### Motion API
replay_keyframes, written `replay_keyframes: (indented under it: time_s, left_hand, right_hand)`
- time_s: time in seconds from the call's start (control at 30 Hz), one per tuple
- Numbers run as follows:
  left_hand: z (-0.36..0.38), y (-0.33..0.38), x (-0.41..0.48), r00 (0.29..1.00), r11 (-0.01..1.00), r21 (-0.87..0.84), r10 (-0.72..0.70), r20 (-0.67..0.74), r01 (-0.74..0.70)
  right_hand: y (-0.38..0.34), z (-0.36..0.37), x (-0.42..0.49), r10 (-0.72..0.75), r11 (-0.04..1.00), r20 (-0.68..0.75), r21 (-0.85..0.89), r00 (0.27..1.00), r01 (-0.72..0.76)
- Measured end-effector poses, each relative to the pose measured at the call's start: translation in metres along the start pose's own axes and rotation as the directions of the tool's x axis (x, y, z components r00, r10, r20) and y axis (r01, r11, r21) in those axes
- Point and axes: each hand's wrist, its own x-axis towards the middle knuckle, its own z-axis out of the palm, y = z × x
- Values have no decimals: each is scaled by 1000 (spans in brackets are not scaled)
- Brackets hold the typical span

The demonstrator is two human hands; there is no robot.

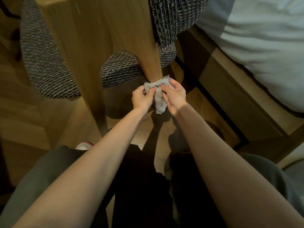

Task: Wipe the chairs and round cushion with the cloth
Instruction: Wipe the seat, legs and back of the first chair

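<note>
The single head-worn camera looked steeply down from close above, facing the wooden chair [92, 46] just ahead, the floor [24, 116] below, a bed [263, 38] at far right.

Wood-plank floor [24, 112], warm brown, dimly lit. At right, bed with white bedding [263, 38] on a wooden frame [230, 96] with dark edging. Brighter light on bedding; deep shadow along frame.

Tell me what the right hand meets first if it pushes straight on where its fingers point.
The right hand already pinches the grey cloth, so that comes first. Directly behind it appears to be the wooden chair leg that the cloth wraps around, though depth is hard to judge.
</note>
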Motion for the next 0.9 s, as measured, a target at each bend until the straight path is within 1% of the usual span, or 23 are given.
replay_keyframes:
  time_s: [0.1,0.17,0.27,0.33,0.4,0.47,0.53,0.67,0.73,0.77,0.83,0.9]
  left_hand:
    - [-10,4,-7,999,999,-20,38,12,-38]
    - [-19,10,-18,996,997,3,79,36,-79]
    - [-34,18,-43,986,980,110,164,38,-167]
    - [-45,23,-63,987,980,122,150,54,-155]
    - [-58,30,-84,985,982,117,136,106,-149]
    - [-69,40,-105,973,978,100,168,161,-185]
    - [-77,52,-126,964,976,47,202,175,-213]
    - [-83,76,-163,956,974,-88,223,190,-210]
    - [-85,86,-178,944,968,-129,238,227,-213]
    - [-85,91,-184,940,967,-167,230,253,-192]
    - [-83,100,-193,932,964,-229,204,299,-138]
    - [-82,110,-198,924,963,-217,224,311,-161]
  right_hand:
    - [-6,-1,-10,-14,1000,11,27,1000,14]
    - [-13,-2,-19,-32,999,26,-12,999,32]
    - [-20,-2,-40,-54,989,46,-135,998,59]
    - [-20,-5,-57,-50,969,77,-238,996,67]
    - [-21,-11,-76,-43,952,121,-297,992,77]
    - [-25,-20,-95,-84,938,154,-321,985,130]
    - [-32,-28,-116,-136,929,189,-316,972,192]
    - [-48,-46,-155,-187,936,325,-227,927,268]
    - [-54,-54,-173,-223,892,394,-286,891,350]
    - [-57,-56,-181,-251,849,419,-338,873,406]
    - [-62,-57,-193,-351,736,436,-419,829,532]
    - [-69,-54,-199,-453,651,431,-438,781,620]
